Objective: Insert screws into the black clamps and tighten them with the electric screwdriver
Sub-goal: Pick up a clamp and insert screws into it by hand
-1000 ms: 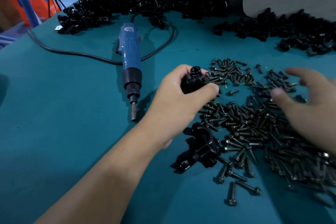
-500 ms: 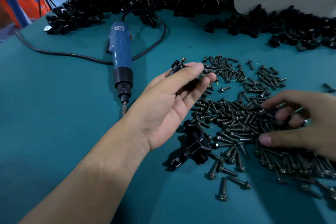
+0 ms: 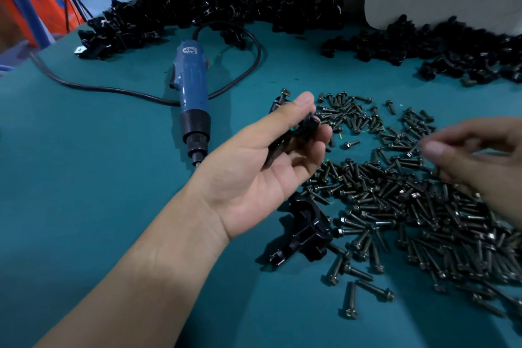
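Early in the cycle. Left hand (image 3: 260,178) is palm-up, thumb and fingers gripping one black clamp (image 3: 282,145). A screw head (image 3: 284,92) pokes out past the thumb tip; looks started, not driven. Right hand (image 3: 477,155) hovers over the loose screws (image 3: 409,206), fingers pinched but blurred, can't tell if it has one. Electric screwdriver (image 3: 192,93) lies untouched on the counter (image 3: 84,178), left of the left hand. Second clamp (image 3: 303,232) waits just below that palm. Clamp piles (image 3: 226,14) sit far beyond both hands.
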Demonstrator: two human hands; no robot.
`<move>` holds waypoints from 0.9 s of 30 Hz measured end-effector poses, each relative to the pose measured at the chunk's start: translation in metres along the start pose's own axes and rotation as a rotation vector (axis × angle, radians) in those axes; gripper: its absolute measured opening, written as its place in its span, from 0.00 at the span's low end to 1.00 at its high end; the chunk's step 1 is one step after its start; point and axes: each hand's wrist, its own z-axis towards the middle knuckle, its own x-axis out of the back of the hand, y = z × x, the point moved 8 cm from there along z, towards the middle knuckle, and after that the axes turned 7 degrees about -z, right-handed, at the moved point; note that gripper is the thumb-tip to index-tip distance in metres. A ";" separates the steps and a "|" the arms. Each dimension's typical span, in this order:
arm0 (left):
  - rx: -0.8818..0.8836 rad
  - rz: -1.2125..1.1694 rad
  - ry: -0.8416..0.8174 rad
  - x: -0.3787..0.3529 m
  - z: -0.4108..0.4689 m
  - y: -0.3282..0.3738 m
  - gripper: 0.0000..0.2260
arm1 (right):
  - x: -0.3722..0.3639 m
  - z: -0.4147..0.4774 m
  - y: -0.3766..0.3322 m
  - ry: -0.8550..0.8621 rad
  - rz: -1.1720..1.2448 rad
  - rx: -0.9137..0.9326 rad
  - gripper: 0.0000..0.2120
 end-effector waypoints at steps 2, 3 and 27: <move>0.018 0.047 -0.021 -0.001 0.000 -0.003 0.08 | -0.001 -0.001 -0.029 0.047 0.278 0.073 0.24; 0.021 0.068 -0.023 -0.001 0.000 -0.003 0.08 | -0.007 -0.001 -0.044 0.050 0.424 0.113 0.21; 0.019 0.255 -0.143 -0.008 -0.003 -0.004 0.13 | -0.048 -0.010 -0.113 0.077 0.810 0.350 0.12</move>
